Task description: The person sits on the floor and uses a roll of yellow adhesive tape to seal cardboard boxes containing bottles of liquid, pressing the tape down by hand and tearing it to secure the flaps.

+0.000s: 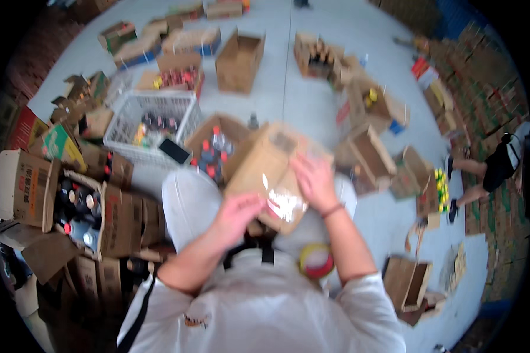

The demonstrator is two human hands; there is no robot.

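Observation:
A cardboard box (258, 165) with glossy clear tape over it lies tilted across my knees. My left hand (240, 214) rests at its near left edge, fingers stretched towards the tape. On the box's right part lies my right hand (311, 178), fingers spread flat; the picture is blurred here. Just beyond my left knee stands an open carton of bottles with red caps (212, 156). A dark phone (175, 151) lies on the near rim of a white plastic crate (152, 152) holding bottles. A roll of tape (316, 260), yellow and red, is beside my right thigh.
Open cartons of dark bottles (77, 198) crowd the left side. Ahead on the floor stand an empty cardboard box (236, 73) and a carton of red bottles (181, 78). More open boxes (369, 154) line the right. A person (490, 170) stands at far right beside stacked cartons.

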